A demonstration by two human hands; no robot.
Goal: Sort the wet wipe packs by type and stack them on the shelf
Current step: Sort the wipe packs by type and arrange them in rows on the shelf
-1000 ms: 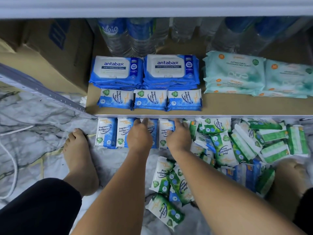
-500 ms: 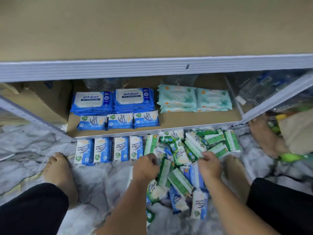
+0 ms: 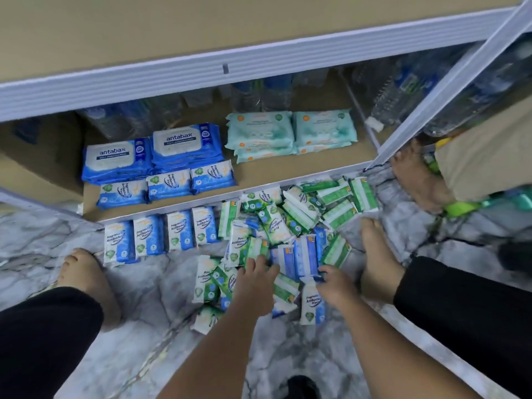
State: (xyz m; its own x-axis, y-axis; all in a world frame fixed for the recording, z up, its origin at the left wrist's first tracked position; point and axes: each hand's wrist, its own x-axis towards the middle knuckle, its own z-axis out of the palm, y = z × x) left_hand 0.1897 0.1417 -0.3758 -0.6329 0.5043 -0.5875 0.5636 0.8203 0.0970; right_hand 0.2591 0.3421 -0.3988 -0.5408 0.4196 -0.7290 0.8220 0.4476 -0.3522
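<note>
A mixed pile of small green pine packs [image 3: 300, 216] and small blue packs lies on the marble floor in front of the low shelf [image 3: 288, 174]. My left hand [image 3: 256, 280] rests on the pile's near side with its fingers spread over a green pack. To its right, my right hand [image 3: 335, 286] pinches the lower edge of a small blue pack [image 3: 306, 254]. A row of several small blue packs [image 3: 162, 234] stands on the floor by the shelf edge. On the shelf sit three small blue packs [image 3: 169, 184], two stacks of large blue antabax packs [image 3: 187, 145] and two teal stacks [image 3: 262, 133].
Water bottles [image 3: 250, 96] line the back of the shelf, and a cardboard box [image 3: 34, 168] stands at the left. My bare feet [image 3: 86, 280] flank the pile. Another person's foot [image 3: 414, 180] stands by the slanted shelf post [image 3: 449, 90]. An upper shelf beam [image 3: 172, 74] overhangs.
Both hands left the floor row of blue packs and moved right and nearer into the mixed pile. The right hand has taken hold of a blue pack. The view pulled back and tilted.
</note>
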